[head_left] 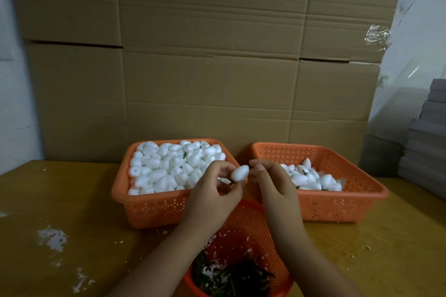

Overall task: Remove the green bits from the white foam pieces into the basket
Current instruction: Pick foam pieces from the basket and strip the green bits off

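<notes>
Both hands, left [212, 190] and right [272, 181], pinch one foam piece [240, 173] above the round basket [253, 222]. A hard tug could crumble it, or fling its green stem [231, 183] onto the worktop [72, 200].

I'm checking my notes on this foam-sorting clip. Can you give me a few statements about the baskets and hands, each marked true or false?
1. The left basket holds more foam pieces than the right basket. True.
2. The left hand holds a white foam piece. True.
3. The round basket near the person holds only white foam pieces. False: mostly dark green bits.
4. The right hand rests flat on the table. False: it is raised by the foam piece.
</notes>
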A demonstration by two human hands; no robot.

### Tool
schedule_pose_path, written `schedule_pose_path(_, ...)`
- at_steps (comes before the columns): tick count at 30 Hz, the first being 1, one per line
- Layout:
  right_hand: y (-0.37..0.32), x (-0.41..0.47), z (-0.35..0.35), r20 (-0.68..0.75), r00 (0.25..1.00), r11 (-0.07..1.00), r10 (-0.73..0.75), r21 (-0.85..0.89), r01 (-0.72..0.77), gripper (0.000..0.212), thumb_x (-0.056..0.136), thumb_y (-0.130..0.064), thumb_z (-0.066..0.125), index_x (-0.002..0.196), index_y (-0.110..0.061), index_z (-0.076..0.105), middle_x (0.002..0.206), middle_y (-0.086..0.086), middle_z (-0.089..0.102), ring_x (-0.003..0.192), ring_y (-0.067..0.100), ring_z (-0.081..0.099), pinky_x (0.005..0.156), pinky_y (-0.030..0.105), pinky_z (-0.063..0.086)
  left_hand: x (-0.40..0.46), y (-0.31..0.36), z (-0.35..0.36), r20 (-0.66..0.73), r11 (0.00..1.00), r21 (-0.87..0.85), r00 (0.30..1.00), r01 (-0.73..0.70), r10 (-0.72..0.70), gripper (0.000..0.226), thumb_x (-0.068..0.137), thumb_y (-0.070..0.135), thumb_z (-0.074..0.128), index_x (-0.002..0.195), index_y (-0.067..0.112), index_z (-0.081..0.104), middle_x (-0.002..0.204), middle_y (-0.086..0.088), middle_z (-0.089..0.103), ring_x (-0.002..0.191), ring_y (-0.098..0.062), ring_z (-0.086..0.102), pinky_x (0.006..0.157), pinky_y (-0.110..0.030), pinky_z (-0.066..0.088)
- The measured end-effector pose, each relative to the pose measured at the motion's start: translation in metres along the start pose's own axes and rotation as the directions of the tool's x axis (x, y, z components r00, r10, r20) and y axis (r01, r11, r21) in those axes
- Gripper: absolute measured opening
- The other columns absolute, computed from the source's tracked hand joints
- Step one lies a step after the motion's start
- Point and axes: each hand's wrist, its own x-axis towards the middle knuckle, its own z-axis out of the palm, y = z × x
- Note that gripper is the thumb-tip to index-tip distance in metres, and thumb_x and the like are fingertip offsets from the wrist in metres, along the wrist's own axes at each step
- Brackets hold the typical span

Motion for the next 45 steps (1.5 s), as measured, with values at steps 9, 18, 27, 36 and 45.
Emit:
schedule_pose_path(9,-0.004,-0.004,0.001,0.072,0.99,0.992,-0.123,-0.029,0.125,0.019,0.097,-0.014,0.055,0.094,-0.025,0.07,0.094,-0.011,0.069,0.091,0.001,0.064,0.073,0.01,0.047,-0.001,0.004,0.0,0.032,0.996,0.088,0.999,-0.031,0.028,0.017,0.088,0.039,0.068,0.095,0.047,0.055,0.092,0.022,0.067,0.08,-0.001,0.064,0.074,-0.028,0.055)
schedule_pose_path(18,0.007,0.002,0.001,0.053,0.999,0.998,0.009,-0.065,-0.006,0.018,0.099,-0.021,0.05,0.097,-0.025,0.068,0.091,-0.017,0.068,0.086,-0.001,0.063,0.073,0.013,0.048,-0.001,0.003,-0.001,-0.023,0.998,0.059,0.999,-0.038,0.039,0.021,0.083,0.033,0.072,0.094,0.043,0.058,0.094,0.021,0.067,0.08,0.0,0.063,0.07,-0.011,0.048)
schedule_pose_path(27,0.002,-0.001,0.0,0.025,0.998,0.999,-0.05,-0.013,0.05,0.021,0.096,-0.02,0.053,0.091,-0.034,0.068,0.089,-0.013,0.07,0.085,-0.001,0.065,0.07,0.011,0.048,0.0,0.0,0.001,-0.004,0.999,0.03,0.999,-0.043,0.043,0.023,0.074,0.057,0.062,0.095,0.047,0.057,0.098,0.025,0.068,0.095,0.002,0.065,0.082,-0.027,0.054)
schedule_pose_path(36,-0.003,-0.004,0.003,0.048,0.99,0.99,-0.132,-0.051,0.134,0.017,0.088,-0.033,0.053,0.093,-0.036,0.069,0.095,-0.016,0.07,0.093,0.002,0.065,0.079,0.024,0.049,-0.001,-0.001,0.0,0.004,0.991,0.133,1.0,-0.024,0.024,0.017,0.085,0.045,0.068,0.094,0.052,0.055,0.098,0.029,0.064,0.087,0.003,0.063,0.075,-0.02,0.051)
schedule_pose_path(45,0.01,0.0,0.001,0.066,0.995,0.989,-0.077,-0.122,0.084,0.018,0.098,-0.022,0.052,0.096,-0.033,0.067,0.093,-0.019,0.068,0.09,-0.002,0.064,0.073,0.013,0.047,0.001,0.002,0.0,-0.038,0.998,0.061,0.999,0.011,-0.009,0.021,0.084,0.042,0.069,0.095,0.052,0.055,0.09,0.024,0.067,0.074,0.001,0.065,0.067,-0.018,0.052)
